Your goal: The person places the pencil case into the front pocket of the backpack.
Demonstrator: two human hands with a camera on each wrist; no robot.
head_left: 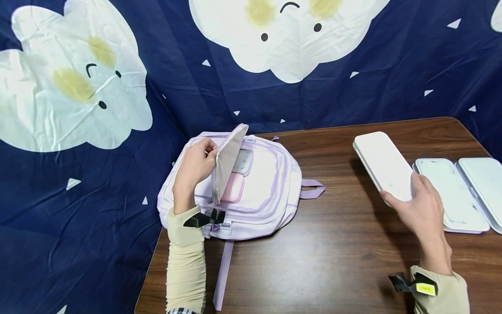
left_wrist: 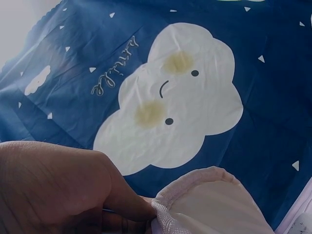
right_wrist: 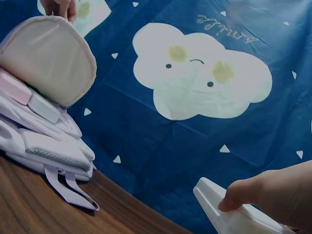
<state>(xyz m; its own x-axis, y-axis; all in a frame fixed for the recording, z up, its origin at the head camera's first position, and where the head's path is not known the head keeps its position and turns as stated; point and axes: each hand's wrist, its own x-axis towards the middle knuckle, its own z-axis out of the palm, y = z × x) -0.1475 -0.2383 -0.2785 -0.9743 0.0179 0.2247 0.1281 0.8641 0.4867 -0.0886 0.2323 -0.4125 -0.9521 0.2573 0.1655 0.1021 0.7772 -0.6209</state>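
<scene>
Two boxes (head_left: 233, 188) in the open backpack (head_left: 296, 185)

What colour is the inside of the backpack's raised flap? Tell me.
Pale beige; the flap shows it best in the right wrist view.

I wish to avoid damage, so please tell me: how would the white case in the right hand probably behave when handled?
The white case is probably stiff: the right hand grips one end and it does not sag. Its smooth-looking face may be slippery. Being long and flat, it seems unlikely to roll.
</scene>
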